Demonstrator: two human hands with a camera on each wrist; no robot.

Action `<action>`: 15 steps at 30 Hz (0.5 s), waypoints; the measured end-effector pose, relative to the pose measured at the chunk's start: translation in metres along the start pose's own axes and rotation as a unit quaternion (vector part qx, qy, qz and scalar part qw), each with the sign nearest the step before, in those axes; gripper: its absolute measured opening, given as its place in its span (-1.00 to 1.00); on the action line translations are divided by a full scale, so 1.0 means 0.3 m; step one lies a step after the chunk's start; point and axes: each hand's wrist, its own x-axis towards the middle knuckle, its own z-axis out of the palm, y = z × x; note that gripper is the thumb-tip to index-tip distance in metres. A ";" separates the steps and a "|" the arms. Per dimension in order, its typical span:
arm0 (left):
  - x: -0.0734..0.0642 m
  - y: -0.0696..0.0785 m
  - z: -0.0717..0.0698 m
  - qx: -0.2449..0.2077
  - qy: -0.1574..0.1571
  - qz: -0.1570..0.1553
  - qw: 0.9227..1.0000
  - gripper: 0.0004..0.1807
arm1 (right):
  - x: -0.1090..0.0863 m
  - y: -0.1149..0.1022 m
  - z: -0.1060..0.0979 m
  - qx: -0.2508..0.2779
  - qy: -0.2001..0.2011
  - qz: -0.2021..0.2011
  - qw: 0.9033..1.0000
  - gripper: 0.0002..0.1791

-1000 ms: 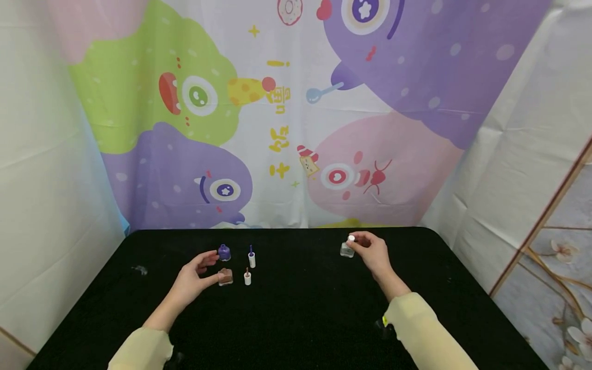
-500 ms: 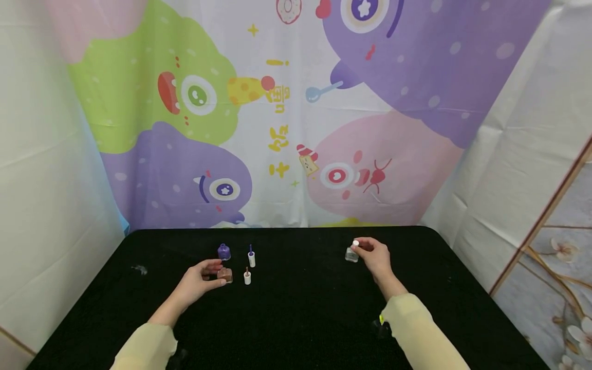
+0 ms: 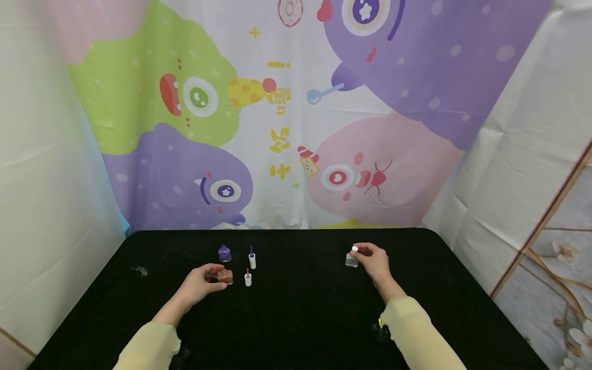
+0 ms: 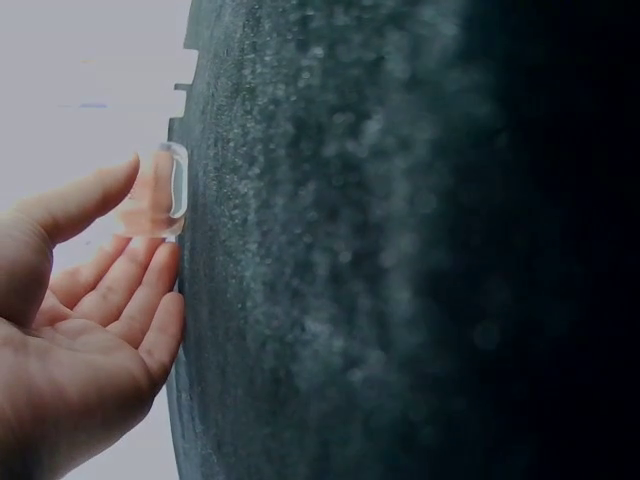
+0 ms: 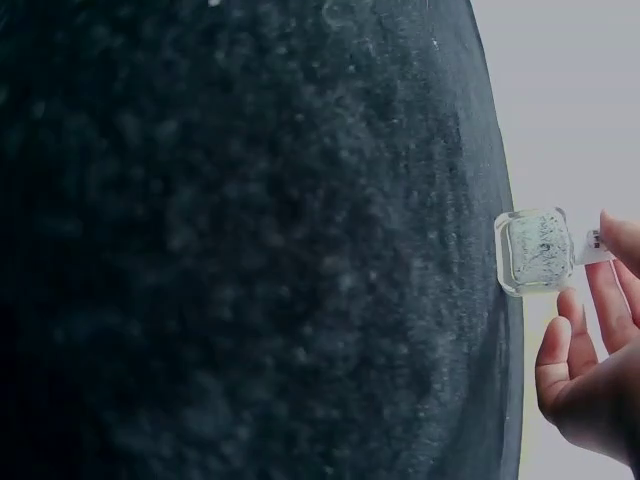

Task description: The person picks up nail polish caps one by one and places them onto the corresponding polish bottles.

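Observation:
In the head view my left hand (image 3: 198, 284) holds a small brown nail polish bottle (image 3: 225, 277) between thumb and fingers. Its glass (image 4: 165, 190) shows between them in the left wrist view. Behind it stands an uncapped purple nail polish bottle (image 3: 224, 253). To the right, a white cap with a purple brush (image 3: 252, 260) and a white cap with a brown brush (image 3: 247, 279) stand brush up. On the table's right side my right hand (image 3: 375, 263) pinches the white cap (image 3: 354, 248) of a clear nail polish bottle (image 3: 351, 260), whose glittery glass (image 5: 540, 250) faces the right wrist camera.
A black cloth covers the table (image 3: 296, 318). Behind its far edge hangs a cartoon-print curtain (image 3: 287, 205). White cloth (image 3: 51, 169) hangs on the left, and a pale mark (image 3: 140, 270) lies at the table's left.
My left thumb and fingers have come around the brown bottle, which stays in place. The right hand has brought the clear bottle slightly nearer and to the right, still by its cap.

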 end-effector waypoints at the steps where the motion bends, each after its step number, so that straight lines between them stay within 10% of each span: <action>1: 0.000 0.001 0.000 0.002 0.000 -0.001 1.000 -0.44 | 0.000 -0.002 -0.003 0.004 -0.001 -0.001 1.000 -0.68; 15: -0.002 0.010 -0.001 0.002 0.007 0.000 1.000 -0.47 | -0.008 -0.122 -0.040 0.037 -0.005 -0.049 0.998 -0.61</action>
